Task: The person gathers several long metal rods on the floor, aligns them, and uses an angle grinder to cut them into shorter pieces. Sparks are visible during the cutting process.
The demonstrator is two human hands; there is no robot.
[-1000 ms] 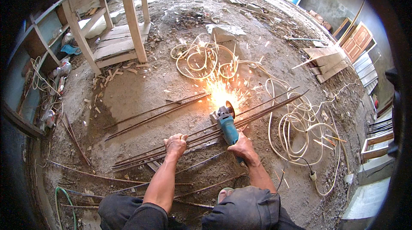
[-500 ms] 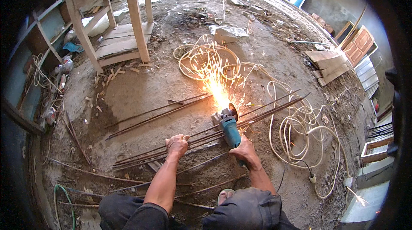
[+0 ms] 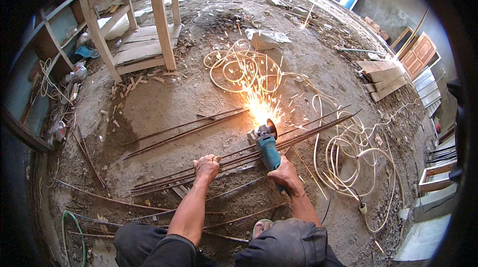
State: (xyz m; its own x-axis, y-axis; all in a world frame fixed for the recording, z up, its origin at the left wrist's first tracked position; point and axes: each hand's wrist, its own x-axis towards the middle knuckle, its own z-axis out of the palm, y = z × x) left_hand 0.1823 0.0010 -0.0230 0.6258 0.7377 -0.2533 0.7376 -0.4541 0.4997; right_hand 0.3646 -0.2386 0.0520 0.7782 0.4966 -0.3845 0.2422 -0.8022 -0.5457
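Rods [image 3: 318,130] lie slantwise across the centre of the frame, with your left hand [image 3: 206,167] closed on at least 1 of them, left of centre. Your right hand [image 3: 286,173] is clamped round the grinder [image 3: 270,152]. Sparks [image 3: 261,107] spray from its disc [image 3: 272,127] toward the upper middle, so cutting appears to be under way. Your next move likely calls for a firm left grip, light even pressure and no twisting of the disc.

Rods [image 3: 323,128] rough metal; grinder casing [image 3: 270,152] likely plastic.
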